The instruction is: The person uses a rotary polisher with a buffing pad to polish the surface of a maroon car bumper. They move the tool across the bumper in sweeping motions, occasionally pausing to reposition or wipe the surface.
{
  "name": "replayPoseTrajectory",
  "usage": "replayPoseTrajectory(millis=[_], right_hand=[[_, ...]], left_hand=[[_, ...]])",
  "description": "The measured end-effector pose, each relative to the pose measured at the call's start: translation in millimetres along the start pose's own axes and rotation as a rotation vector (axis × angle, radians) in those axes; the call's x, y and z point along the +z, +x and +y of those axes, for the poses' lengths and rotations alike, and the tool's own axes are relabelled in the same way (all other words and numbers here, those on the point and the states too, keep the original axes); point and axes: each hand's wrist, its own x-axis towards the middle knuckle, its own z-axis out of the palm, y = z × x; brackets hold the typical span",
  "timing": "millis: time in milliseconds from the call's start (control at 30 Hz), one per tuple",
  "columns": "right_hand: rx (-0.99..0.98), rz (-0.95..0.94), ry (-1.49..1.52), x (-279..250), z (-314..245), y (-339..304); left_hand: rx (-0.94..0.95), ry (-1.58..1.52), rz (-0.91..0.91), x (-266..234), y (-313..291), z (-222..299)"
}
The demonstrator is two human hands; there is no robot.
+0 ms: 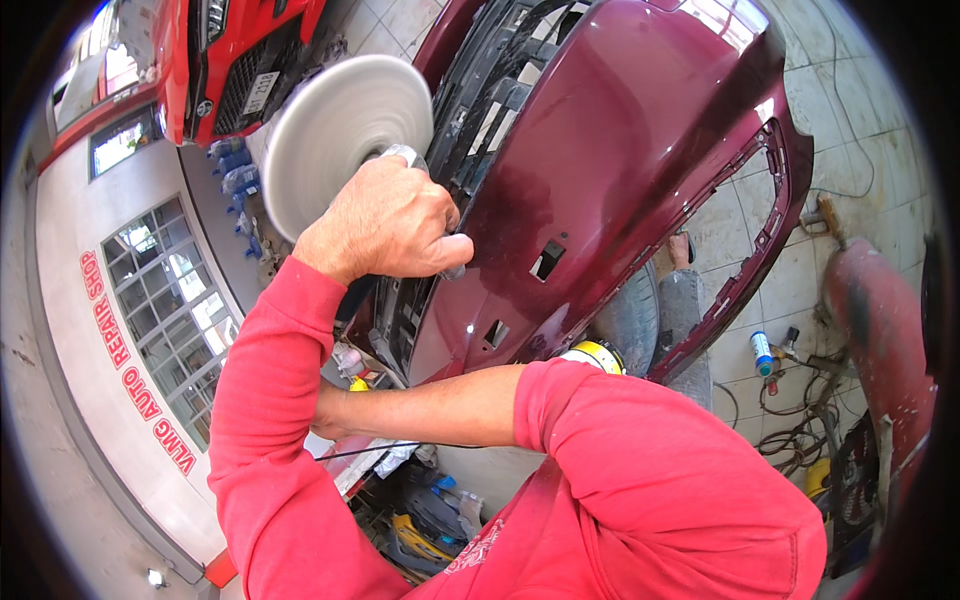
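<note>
My left hand (385,215) is raised and closed on the front grip of a polisher, whose body is mostly hidden behind my hand and sleeve. Ahead of it the white buffing pad (320,130) is blurred in rings, tilted up beside the bumper. My right forearm (430,412) crosses under my left sleeve. Only a part of my right hand (328,418) shows there, its fingers hidden. Just right of my left hand lies a glossy maroon car bumper (590,170), with small rectangular openings and a black grille (500,110).
A red car (240,60) stands at the upper left, near blue-capped bottles (235,175). Past the bumper are a blue-and-white can (762,352), coiled hoses (800,430) and a worn red panel (870,320). A jeans-clad leg (685,335) shows beneath. A black cord (380,447) runs below my right forearm.
</note>
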Motion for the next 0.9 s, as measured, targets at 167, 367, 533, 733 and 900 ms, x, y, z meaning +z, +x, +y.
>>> replayPoseTrajectory(millis=[167,367,533,733,900], right_hand=[[0.010,-0.012,-0.001,-8.8,7.6,7.1],[0.029,0.019,-0.013,-24.5,-16.1,22.4],[-0.121,0.084,-0.089,-10.7,-28.6,29.3],[0.072,0.028,-0.062,-32.0,6.7,19.6],[0.164,0.137,-0.195,-43.6,43.3,10.5]], left_hand=[[0.003,-0.005,0.006,5.1,-5.5,-5.5],[0.065,-0.015,0.103,-12.2,18.7,-14.1],[0.023,0.033,0.090,-14.1,20.5,-21.7],[-0.011,-0.040,0.121,8.2,-20.6,-15.7],[-0.062,-0.102,0.187,38.1,-67.9,-9.9]])
